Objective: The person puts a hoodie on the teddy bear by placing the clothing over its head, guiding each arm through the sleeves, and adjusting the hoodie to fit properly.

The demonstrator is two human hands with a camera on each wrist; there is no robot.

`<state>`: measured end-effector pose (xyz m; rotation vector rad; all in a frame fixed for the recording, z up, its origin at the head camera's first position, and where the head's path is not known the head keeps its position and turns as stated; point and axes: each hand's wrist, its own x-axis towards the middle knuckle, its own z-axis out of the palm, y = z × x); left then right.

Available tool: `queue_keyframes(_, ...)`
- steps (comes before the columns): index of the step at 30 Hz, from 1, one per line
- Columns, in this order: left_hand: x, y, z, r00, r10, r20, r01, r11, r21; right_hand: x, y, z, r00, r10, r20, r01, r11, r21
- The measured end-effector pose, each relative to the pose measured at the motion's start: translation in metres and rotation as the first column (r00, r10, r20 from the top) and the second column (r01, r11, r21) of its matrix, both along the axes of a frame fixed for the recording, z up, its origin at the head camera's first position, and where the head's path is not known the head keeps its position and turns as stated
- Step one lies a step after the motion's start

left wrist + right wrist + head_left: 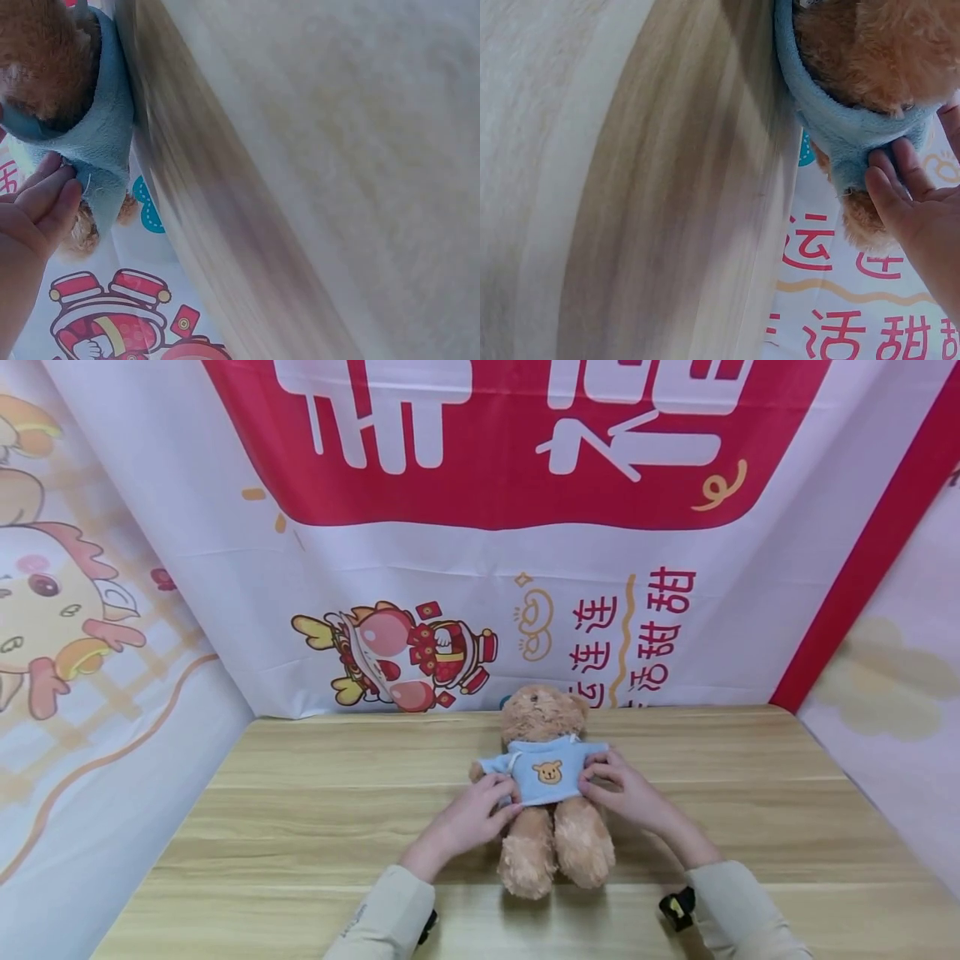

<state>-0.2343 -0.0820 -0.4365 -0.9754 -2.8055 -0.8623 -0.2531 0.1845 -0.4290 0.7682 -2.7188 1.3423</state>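
A brown teddy bear (543, 713) in a light blue shirt (558, 787) with a bear-face patch lies on its back on the wooden table (337, 802), head away from me. At its left side in the head view, my left hand (474, 814) pinches the shirt near the hem. Opposite it, my right hand (630, 789) holds the other side of the shirt below the sleeve. The left wrist view shows the left fingers (52, 195) against the blue cloth (112, 112). In the right wrist view, the right fingers (900, 176) press into the shirt (840, 139) beside the furry arm.
Behind the table hangs a white and red printed cloth (465, 560) with a dragon figure and characters. Printed cloths also stand at the left (112, 693) and right. A small teal piece (505, 702) shows beside the bear's head. Each forearm wears a dark strap.
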Motion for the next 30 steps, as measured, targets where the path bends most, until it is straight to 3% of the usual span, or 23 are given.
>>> queue_keyframes(7,0.002,0.000,0.002,0.999,-0.001,0.038,0.000,1.000,0.021,-0.002,0.005,-0.002,0.996,0.041,0.082,-0.033,0.995,-0.093)
queue_keyframes(13,0.002,-0.001,0.004,0.994,0.023,0.110,-0.029,0.998,0.049,-0.003,0.010,-0.004,1.000,0.025,0.018,-0.024,0.999,-0.040)
queue_keyframes(17,0.002,-0.002,0.003,0.986,0.041,0.163,-0.053,0.996,0.068,-0.004,0.011,-0.008,0.999,0.031,0.035,-0.030,0.999,-0.041)
queue_keyframes(24,0.001,-0.001,0.003,0.993,0.032,0.117,-0.040,0.997,0.065,-0.006,0.010,-0.013,0.999,-0.011,0.039,0.012,0.999,-0.031)
queue_keyframes(30,0.000,0.000,0.003,0.993,0.041,0.110,-0.049,0.996,0.071,-0.006,0.014,-0.012,0.999,0.016,0.037,-0.014,0.998,-0.059)
